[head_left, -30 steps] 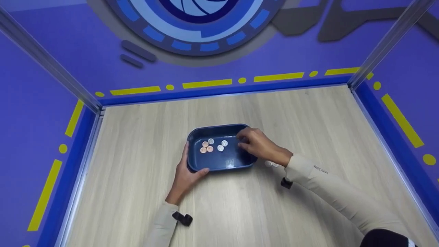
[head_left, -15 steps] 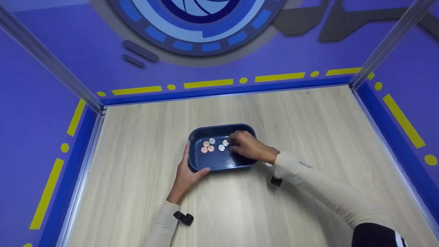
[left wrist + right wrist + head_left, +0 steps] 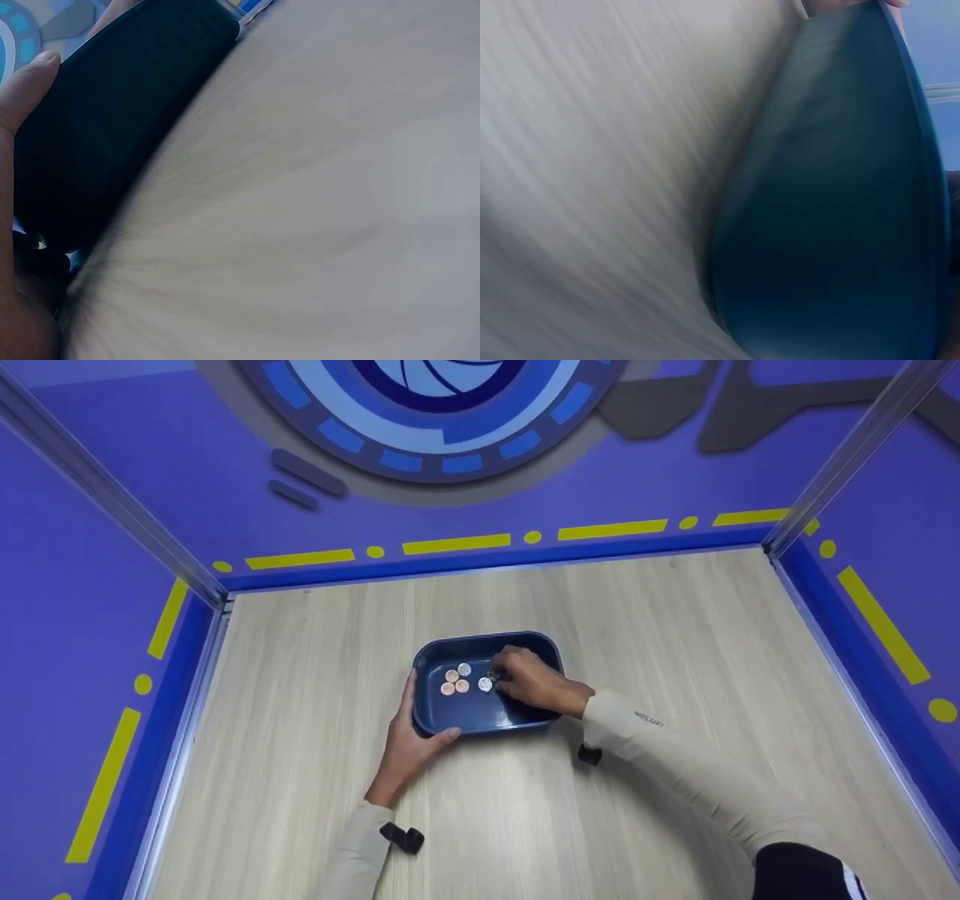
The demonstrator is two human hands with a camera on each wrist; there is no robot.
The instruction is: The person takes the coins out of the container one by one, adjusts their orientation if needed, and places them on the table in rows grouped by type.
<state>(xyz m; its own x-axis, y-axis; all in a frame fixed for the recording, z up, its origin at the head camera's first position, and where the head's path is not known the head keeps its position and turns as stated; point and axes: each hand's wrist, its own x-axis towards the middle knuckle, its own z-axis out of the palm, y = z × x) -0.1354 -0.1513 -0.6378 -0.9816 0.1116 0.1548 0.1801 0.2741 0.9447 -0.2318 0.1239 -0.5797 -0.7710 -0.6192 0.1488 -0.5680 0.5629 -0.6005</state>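
A dark blue rectangular tray [image 3: 491, 727] sits on the wooden table. My left hand [image 3: 405, 750] grips its left end, thumb on the front rim and fingers along the outer wall; the thumb [image 3: 31, 82] also shows in the left wrist view. Several copper coins [image 3: 448, 688] and a silver coin [image 3: 464, 669] lie in the left part of the tray. Nearer the middle is another silver coin [image 3: 485, 684]. My right hand [image 3: 532, 679] reaches over the right end, curled fingertips right at a shaded silver coin [image 3: 493, 675]. I cannot tell whether they pinch it.
The tray's outer wall [image 3: 832, 195] fills much of the right wrist view. Around the wooden table [image 3: 315, 682] stand blue-purple panels [image 3: 480, 514] with yellow markings and metal corner posts [image 3: 847, 450].
My right hand has moved left inside the tray, from its right end to the silver coins. Silver coins on the table right of the tray are now hidden behind the right arm. The left hand stays put.
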